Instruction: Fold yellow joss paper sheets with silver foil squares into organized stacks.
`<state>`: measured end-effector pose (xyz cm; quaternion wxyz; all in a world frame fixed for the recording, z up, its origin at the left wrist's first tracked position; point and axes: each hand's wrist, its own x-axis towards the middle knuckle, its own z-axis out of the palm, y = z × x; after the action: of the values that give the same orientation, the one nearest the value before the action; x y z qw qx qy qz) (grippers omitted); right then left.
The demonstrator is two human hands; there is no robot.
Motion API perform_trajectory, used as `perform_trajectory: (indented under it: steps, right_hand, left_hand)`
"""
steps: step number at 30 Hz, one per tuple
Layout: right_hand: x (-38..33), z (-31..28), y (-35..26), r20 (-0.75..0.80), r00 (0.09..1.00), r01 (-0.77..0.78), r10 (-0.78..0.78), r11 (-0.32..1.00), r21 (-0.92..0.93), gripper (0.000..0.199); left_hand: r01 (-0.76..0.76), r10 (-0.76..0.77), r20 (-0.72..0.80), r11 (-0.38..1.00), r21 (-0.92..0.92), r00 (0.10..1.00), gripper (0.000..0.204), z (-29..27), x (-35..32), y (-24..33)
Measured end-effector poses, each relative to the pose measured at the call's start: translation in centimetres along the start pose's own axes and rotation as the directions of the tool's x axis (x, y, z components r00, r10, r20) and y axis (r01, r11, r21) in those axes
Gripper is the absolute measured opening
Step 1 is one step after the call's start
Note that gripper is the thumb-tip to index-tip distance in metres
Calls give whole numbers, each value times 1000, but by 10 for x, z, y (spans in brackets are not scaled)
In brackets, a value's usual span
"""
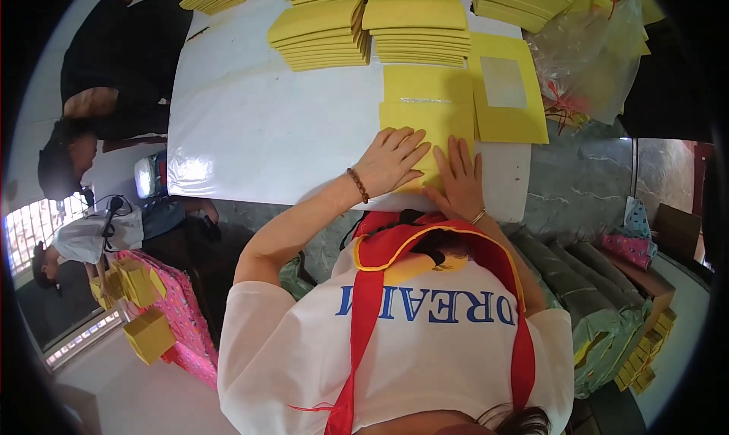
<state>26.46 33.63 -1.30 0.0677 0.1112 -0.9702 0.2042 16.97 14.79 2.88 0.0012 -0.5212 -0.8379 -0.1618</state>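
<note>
A folded piece of yellow paper [410, 117] lies at the near edge of the white-covered table [273, 123]. A narrow pale, shiny strip crosses it below its upper flap. My left hand [391, 161] rests flat on its left side, fingers spread, a beaded bracelet on the wrist. Beside it my right hand [458, 178] presses flat on the lower right part, fingers stretched out. Neither hand grips anything. Just to the right lies a yellow sheet [534, 93] with a pale rectangle in its middle.
Stacks of yellow folded paper [416, 28] stand beyond my hands. A clear plastic bag [592, 63] hangs at the table's right corner. A person in black [114, 47] is at the left, another in white [99, 234] farther off. Green wrapped bundles [577, 298] lie at right.
</note>
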Motion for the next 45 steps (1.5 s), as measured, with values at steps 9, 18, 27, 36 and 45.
perform_trajectory:
  steps: [9,18,27,36,45]
  right_hand:
    - [1,-1,-2,-11,999,-31,31,998,-48,68]
    - [2,1,-3,-84,996,2,-4,1000,-25,66]
    - [0,1,-3,-125,992,-9,7,1000,-12,66]
    - [1,-1,-3,-125,992,-11,12,1000,11,66]
    - [0,1,-2,-127,992,-8,8,1000,3,66]
  left_hand:
    - [-32,2,-315,995,-90,949,27,-49,27,-63]
    - [217,-69,-315,859,463,947,72,-103,33,-175]
    - [145,-28,-212,816,560,977,72,-89,46,-187]
    - [184,-73,-239,856,483,968,70,-83,40,-195]
    - [158,-52,-254,894,420,966,77,-78,40,-182]
